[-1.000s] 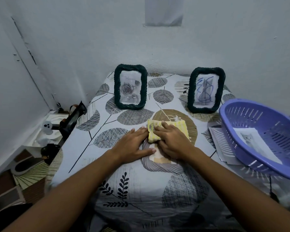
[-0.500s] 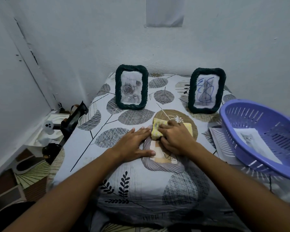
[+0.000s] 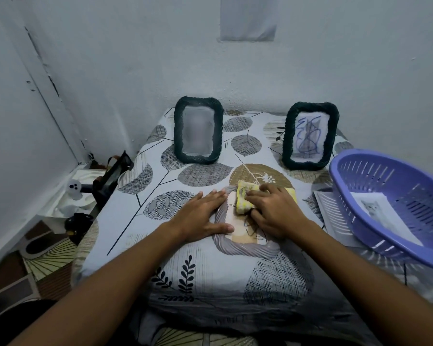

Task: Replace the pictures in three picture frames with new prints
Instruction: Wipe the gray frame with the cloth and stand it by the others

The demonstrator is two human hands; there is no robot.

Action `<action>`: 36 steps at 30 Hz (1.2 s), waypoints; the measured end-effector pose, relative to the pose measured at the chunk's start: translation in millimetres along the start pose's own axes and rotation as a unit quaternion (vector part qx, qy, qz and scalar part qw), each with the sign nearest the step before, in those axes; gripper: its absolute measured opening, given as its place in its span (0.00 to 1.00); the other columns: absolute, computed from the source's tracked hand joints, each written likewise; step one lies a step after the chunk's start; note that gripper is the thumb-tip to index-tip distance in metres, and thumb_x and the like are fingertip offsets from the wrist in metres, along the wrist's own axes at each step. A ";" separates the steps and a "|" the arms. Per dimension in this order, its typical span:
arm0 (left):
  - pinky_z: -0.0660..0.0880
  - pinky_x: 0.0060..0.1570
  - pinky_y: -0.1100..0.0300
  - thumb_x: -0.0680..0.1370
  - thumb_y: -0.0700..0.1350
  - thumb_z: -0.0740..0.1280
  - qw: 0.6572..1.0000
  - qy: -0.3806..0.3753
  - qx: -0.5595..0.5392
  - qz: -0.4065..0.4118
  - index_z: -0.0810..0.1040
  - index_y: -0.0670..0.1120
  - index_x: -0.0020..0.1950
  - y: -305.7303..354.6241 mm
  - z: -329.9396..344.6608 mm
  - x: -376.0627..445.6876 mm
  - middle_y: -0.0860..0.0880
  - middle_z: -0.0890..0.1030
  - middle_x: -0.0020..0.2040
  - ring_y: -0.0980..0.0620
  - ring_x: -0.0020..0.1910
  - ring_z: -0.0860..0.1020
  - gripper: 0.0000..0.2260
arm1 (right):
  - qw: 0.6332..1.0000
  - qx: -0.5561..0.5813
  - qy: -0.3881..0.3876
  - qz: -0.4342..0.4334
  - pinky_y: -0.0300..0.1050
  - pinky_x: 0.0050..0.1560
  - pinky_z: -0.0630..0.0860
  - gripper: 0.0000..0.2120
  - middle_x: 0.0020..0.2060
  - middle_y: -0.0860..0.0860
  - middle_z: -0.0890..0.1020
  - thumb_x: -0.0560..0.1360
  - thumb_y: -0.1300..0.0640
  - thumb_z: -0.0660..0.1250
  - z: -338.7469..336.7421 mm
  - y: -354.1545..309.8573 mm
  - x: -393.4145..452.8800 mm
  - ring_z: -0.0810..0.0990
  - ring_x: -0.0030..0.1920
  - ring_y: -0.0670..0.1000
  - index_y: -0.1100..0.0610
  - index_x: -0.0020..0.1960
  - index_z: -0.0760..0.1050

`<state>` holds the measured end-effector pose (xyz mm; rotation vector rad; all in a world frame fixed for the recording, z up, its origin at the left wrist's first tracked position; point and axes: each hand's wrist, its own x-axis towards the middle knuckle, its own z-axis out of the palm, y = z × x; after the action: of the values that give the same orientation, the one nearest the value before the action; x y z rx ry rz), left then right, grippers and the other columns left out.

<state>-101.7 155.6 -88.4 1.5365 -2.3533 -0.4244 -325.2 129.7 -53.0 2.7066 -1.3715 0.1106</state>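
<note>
R hand (image 3: 273, 213) is gripping cloth (image 3: 245, 202), now wiping further up the glass of the flat frame (image 3: 245, 247) at table centre. L hand (image 3: 201, 217), fingers flat, is pinning its left edge. Still cleaning; print swap pending.

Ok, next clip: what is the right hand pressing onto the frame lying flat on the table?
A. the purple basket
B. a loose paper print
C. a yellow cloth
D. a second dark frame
C: the right hand grips a yellow cloth against the grey frame, while the left hand rests flat on the frame's left edge.
</note>
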 end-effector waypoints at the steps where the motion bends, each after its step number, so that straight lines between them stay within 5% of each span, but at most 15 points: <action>1: 0.45 0.74 0.59 0.60 0.81 0.49 1.000 -0.001 0.000 0.000 0.56 0.48 0.77 -0.1 -0.2 0.0 0.51 0.56 0.78 0.56 0.76 0.51 0.54 | 1.000 -0.009 -0.007 0.003 0.52 0.57 0.68 0.24 0.63 0.47 0.79 0.71 0.48 0.53 -0.8 -1.5 3.9 0.72 0.63 0.57 0.54 0.60 0.78; 15: 0.48 0.76 0.55 0.65 0.76 0.54 1.000 -0.019 -0.008 0.001 0.55 0.49 0.78 -2.6 -3.7 0.5 0.51 0.55 0.78 0.56 0.76 0.52 0.48 | 0.999 0.027 -0.027 -0.021 0.54 0.61 0.66 0.24 0.68 0.46 0.74 0.74 0.48 0.54 -2.8 4.6 11.6 0.68 0.66 0.55 0.52 0.67 0.74; 21: 0.49 0.76 0.54 0.64 0.80 0.47 0.999 -0.027 0.016 0.012 0.54 0.49 0.78 -8.1 -3.8 0.2 0.51 0.54 0.78 0.56 0.77 0.50 0.50 | 0.993 0.114 -0.037 -0.017 0.53 0.65 0.61 0.26 0.70 0.43 0.71 0.76 0.37 0.60 2.1 19.9 11.1 0.65 0.69 0.52 0.47 0.70 0.71; 27: 0.40 0.74 0.48 0.64 0.80 0.44 0.998 -0.047 0.050 0.015 0.50 0.50 0.79 -9.7 -6.8 -2.2 0.53 0.51 0.78 0.58 0.77 0.46 0.51 | 0.983 0.167 -0.073 -0.018 0.55 0.76 0.46 0.37 0.76 0.42 0.58 0.73 0.27 0.40 8.3 29.0 4.3 0.49 0.78 0.51 0.43 0.74 0.64; 31: 0.39 0.74 0.49 0.62 0.81 0.45 0.997 -0.052 0.046 0.016 0.50 0.52 0.79 -11.2 -6.8 -1.1 0.54 0.51 0.78 0.58 0.76 0.45 0.52 | 0.983 0.150 -0.100 -0.019 0.52 0.75 0.40 0.29 0.78 0.45 0.53 0.79 0.38 0.50 9.1 24.7 9.0 0.42 0.78 0.52 0.47 0.77 0.58; 36: 0.40 0.74 0.47 0.62 0.81 0.47 0.998 -0.052 0.042 0.018 0.49 0.52 0.78 -9.9 -7.6 -0.6 0.56 0.50 0.78 0.59 0.76 0.45 0.52 | 0.986 0.145 -0.085 -0.020 0.54 0.75 0.40 0.25 0.78 0.46 0.55 0.82 0.42 0.50 9.2 13.5 16.3 0.43 0.78 0.53 0.48 0.76 0.60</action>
<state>-90.2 151.8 -85.5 1.5408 -2.5039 -0.4110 -326.3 107.6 -59.5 3.0456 -1.4448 0.0836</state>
